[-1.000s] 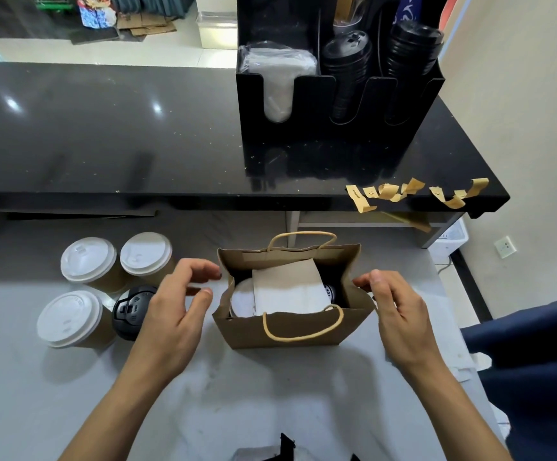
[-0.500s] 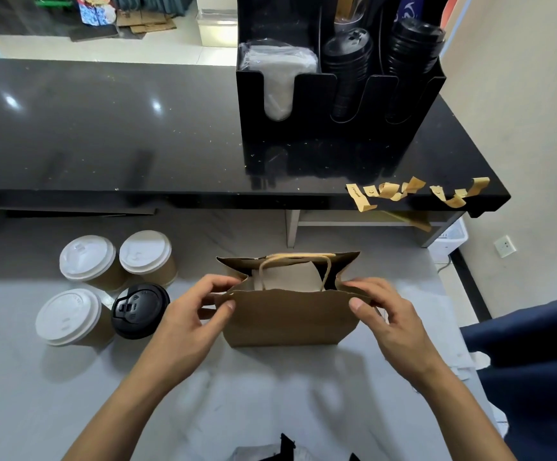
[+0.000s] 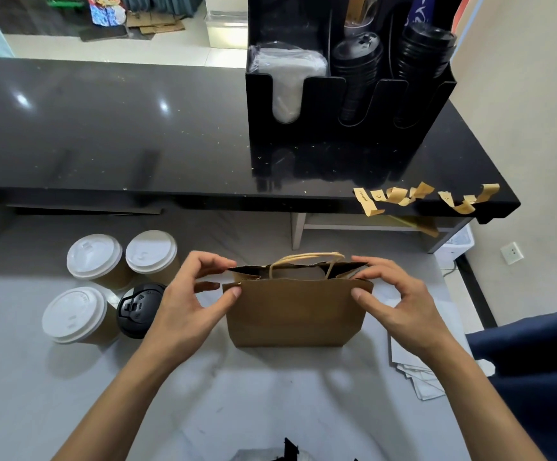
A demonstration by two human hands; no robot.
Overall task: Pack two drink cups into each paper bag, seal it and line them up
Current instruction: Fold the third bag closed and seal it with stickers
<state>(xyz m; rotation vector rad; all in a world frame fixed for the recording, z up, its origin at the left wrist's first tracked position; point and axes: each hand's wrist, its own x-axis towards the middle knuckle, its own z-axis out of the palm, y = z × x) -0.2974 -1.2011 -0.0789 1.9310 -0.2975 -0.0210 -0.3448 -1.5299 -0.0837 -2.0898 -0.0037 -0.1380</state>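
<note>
A brown paper bag (image 3: 295,314) with rope handles stands upright on the light grey worktop, its mouth nearly pressed together so its contents are hidden. My left hand (image 3: 187,304) pinches the bag's top left corner between thumb and fingers. My right hand (image 3: 400,301) pinches the top right corner the same way. To the left of the bag stand three kraft cups with white lids (image 3: 94,257) (image 3: 152,252) (image 3: 74,316) and one cup with a black lid (image 3: 140,309).
A raised black counter (image 3: 137,128) runs across the back, carrying a black lid organizer (image 3: 347,94). Several kraft sticker strips (image 3: 400,196) hang off its front right edge. White papers (image 3: 416,374) lie at the worktop's right edge, beside a dark blue sleeve (image 3: 536,377).
The bag was wide open with a white insert showing; both hands have drawn its top edges together and now hold the two upper corners, slightly higher than before.
</note>
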